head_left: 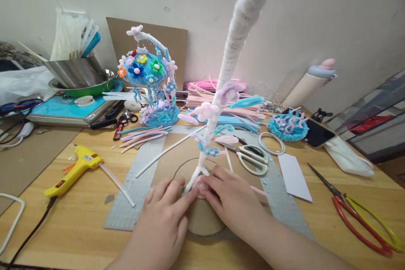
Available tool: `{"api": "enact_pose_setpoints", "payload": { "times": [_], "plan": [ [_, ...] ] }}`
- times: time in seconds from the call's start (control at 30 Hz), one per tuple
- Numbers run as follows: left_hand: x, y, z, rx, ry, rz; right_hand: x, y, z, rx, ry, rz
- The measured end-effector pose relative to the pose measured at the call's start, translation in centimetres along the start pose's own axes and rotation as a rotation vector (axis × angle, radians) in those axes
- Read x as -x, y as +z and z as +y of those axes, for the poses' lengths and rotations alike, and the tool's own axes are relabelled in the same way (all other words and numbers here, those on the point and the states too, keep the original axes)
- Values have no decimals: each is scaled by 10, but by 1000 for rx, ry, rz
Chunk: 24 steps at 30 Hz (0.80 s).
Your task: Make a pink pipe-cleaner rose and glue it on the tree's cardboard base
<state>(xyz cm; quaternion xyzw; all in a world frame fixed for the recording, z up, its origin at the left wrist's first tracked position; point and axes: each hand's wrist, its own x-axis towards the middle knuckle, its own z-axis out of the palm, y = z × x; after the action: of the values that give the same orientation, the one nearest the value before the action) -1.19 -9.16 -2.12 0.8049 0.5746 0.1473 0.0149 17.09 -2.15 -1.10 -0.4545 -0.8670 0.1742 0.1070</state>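
A pink pipe-cleaner coil point(200, 186) sits at the foot of a tall white wrapped stem point(228, 55), over a round cardboard base point(205, 219). My right hand point(236, 196) pinches the coil from the right, fingers curled round it. From the left, my left hand point(164, 211) presses its index fingertip against the coil; its other fingers bend over the base by the stem's split foot. Lilac, pink and blue pipe-cleaner flowers, including a pink flower point(207, 112), are fixed along the stem.
A yellow glue gun point(76, 168) lies left, green-handled scissors point(251, 158) and red-yellow scissors point(360, 215) right. Behind stand a blue flowered pipe-cleaner piece point(145, 69), pipe-cleaner bundles point(234, 112) and a steel bowl point(76, 76). A grey cutting mat point(126, 215) lies beneath the cardboard.
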Motion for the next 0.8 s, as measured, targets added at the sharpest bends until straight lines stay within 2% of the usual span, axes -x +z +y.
{"api": "enact_pose_setpoints", "payload": {
  "times": [0.23,0.37,0.47,0.6,0.8],
  "plan": [
    [-3,-7,0,87,-20,-41,0,-2,0,-38,16,-21],
    [-4,-1,1,203,-161,21,1,-1,0,-43,6,-19],
    [-8,7,9,252,-249,8,0,-1,1,-38,3,-16],
    [-17,11,19,162,-297,48,0,-2,1,-31,7,-20],
    [-22,12,24,33,-249,41,-1,-2,1,-19,-4,-10]
  ]
}}
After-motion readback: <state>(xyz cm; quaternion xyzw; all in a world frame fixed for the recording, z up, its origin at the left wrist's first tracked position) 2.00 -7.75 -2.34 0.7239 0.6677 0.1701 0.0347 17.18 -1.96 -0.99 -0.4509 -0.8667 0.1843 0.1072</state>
